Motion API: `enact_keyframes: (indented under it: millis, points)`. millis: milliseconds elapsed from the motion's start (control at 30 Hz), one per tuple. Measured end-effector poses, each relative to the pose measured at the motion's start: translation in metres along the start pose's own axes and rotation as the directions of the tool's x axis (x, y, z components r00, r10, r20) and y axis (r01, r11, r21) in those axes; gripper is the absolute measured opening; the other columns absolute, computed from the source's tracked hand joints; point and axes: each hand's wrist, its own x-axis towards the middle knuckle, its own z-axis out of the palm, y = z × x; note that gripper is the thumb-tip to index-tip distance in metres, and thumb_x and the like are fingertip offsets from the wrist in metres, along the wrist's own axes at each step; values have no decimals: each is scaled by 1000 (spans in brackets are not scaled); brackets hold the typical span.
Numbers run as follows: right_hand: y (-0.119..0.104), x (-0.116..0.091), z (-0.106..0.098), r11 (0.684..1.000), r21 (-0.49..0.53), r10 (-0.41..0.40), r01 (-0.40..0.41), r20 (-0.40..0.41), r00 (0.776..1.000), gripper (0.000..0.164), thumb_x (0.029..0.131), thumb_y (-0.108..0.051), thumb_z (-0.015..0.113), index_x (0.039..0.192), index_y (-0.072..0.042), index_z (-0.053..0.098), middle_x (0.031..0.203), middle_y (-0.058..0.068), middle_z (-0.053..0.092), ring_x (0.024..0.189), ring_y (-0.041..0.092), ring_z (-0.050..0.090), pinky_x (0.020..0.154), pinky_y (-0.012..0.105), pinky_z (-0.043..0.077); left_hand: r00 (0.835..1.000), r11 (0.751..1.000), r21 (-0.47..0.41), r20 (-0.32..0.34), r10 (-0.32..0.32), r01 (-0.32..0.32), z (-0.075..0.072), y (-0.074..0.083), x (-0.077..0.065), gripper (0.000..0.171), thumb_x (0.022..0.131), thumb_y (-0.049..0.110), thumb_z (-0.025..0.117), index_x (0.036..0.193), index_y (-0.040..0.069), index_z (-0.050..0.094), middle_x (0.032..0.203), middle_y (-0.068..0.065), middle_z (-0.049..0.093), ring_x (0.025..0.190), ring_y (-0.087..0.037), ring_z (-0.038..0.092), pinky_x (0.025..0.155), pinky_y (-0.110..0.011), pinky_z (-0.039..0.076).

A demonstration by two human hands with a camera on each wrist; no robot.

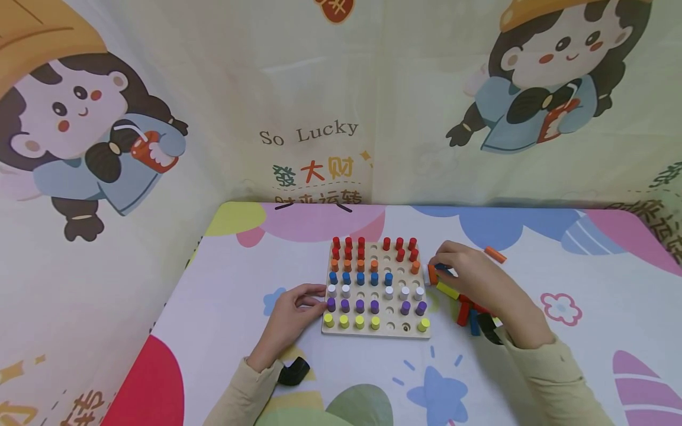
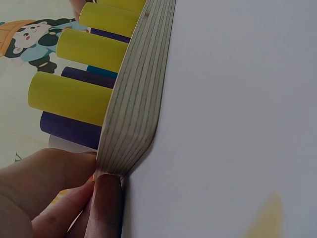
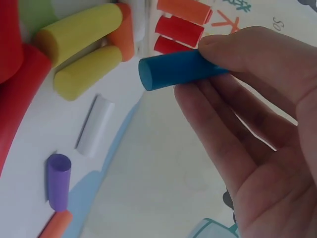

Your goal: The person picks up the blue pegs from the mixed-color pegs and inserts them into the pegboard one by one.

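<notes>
A square wooden pegboard (image 1: pixel 367 333) lies on the table, bearing rows of red, orange, blue, white, purple and yellow pegs with some bare holes. My left hand (image 1: pixel 295 310) holds its left edge; in the left wrist view the thumb (image 2: pixel 69 166) lies at the top edge and a fingertip (image 2: pixel 107 191) against the layered side. Beside the board's right edge, my right hand (image 1: pixel 474 275) pinches a blue peg (image 3: pixel 171 70) between thumb and fingers, raised above the loose pegs. Five blue pegs (image 1: pixel 360 278) stand in the board's blue row.
Loose yellow pegs (image 3: pixel 79 32) and red pegs (image 1: pixel 463 313) lie in a pile right of the board, partly hidden under my right forearm. A loose orange peg (image 1: pixel 495 255) lies farther back. Single white (image 3: pixel 95 126) and purple pegs (image 3: pixel 59 182) show in the right wrist view.
</notes>
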Motion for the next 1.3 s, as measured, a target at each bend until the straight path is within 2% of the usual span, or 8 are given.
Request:
enact_keyframes:
  millis: [333, 767, 1100, 1300]
  points:
    - [-8, 0, 2, 995, 30, -99, 100, -31, 995, 27, 78, -4, 82, 104, -4, 76, 98, 5, 65, 87, 18, 64, 73, 32, 59, 1000, 1000, 10, -5, -10, 10, 0, -1, 1, 32, 87, 15, 76, 119, 13, 70, 110, -1, 71, 88, -13, 68, 79, -21, 56]
    - [-18, 5, 6, 985, 73, -150, 154, -53, 987, 23, 77, -4, 83, 99, -8, 77, 95, 1, 65, 83, 14, 65, 71, 28, 59, 1000, 1000, 1, -9, -25, 25, 1, -1, 0, 32, 87, 14, 77, 118, 14, 71, 109, 1, 71, 87, -12, 67, 79, -21, 56]
    - [-22, 7, 7, 980, 110, -159, 165, -57, 986, 24, 78, -3, 82, 101, -7, 76, 101, 2, 67, 89, 16, 67, 76, 30, 59, 1000, 1000, 1, 2, -15, 15, 0, -1, 0, 32, 88, 14, 76, 119, 12, 70, 111, -1, 71, 88, -13, 68, 80, -24, 57]
    - [-24, 10, 10, 982, 130, -139, 139, -13, 990, 25, 79, -3, 81, 103, -7, 76, 105, 5, 68, 94, 21, 69, 79, 32, 59, 1000, 1000, -20, 8, -8, 8, 1, -2, 1, 32, 88, 13, 75, 119, 10, 70, 112, -3, 71, 89, -13, 68, 80, -24, 57]
